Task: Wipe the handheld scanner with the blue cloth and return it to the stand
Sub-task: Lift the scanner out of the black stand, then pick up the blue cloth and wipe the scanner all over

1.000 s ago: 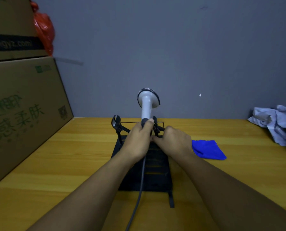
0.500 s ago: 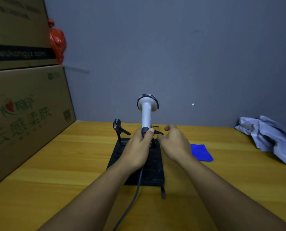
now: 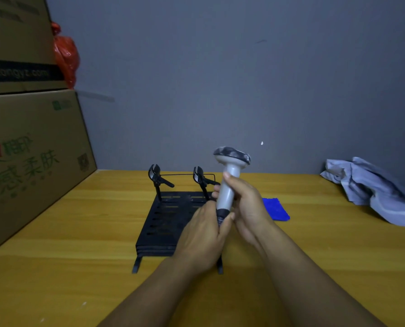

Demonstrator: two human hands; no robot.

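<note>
The white handheld scanner (image 3: pixel 229 182) with a dark head is held upright above the right side of the black stand (image 3: pixel 163 223), clear of its two clips. My left hand (image 3: pixel 201 239) grips the scanner's dark lower end. Around the white handle my right hand (image 3: pixel 246 208) is closed, thumb on the front. The blue cloth (image 3: pixel 277 210) lies flat on the wooden table just right of my right hand, untouched. The scanner's cable is hidden behind my hands.
Stacked cardboard boxes (image 3: pixel 27 147) wall off the left side, with a red plastic bag (image 3: pixel 66 55) behind them. A crumpled grey cloth (image 3: pixel 376 192) lies at the far right. The grey wall (image 3: pixel 220 79) stands right behind the stand.
The scanner has come out of the stand's right clip and moved right and toward me. My right hand, open half a second ago, has closed on the handle.
</note>
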